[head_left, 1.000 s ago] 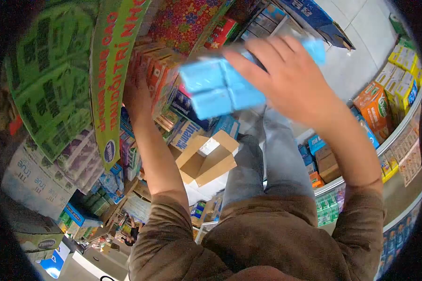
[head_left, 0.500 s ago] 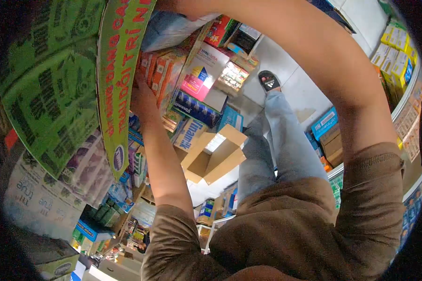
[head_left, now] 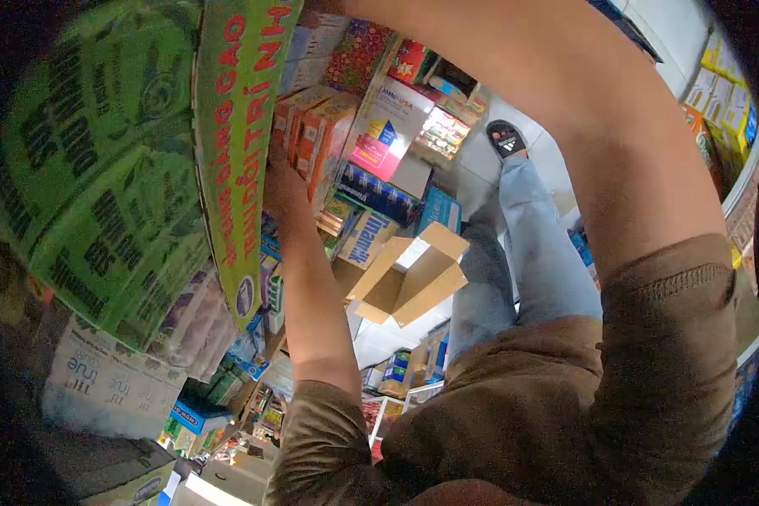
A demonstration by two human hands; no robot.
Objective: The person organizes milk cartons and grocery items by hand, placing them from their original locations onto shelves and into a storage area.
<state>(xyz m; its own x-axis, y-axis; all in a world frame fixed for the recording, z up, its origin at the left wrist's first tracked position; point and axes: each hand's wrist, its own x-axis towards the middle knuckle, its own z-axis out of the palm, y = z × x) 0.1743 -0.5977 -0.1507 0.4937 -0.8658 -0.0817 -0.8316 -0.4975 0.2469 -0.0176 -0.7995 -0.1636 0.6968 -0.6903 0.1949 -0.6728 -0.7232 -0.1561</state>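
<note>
1. Sleeves, two, are seen nearest; the right hand is cut off by the frame, its grip untellable.
2. The left hand is partly hidden behind one green banner with red lettering; whether anything is pinched cannot be told.
3. Just beside that hand, at least two orange boxes, white-marked and glossy, are stood side by side.
4. Below and inward of the left hand, one brown carton is held by neither visible arm, its flaps spread.
5. Farther from it, pale tiled floor is flanked by stocked shelves.
</note>
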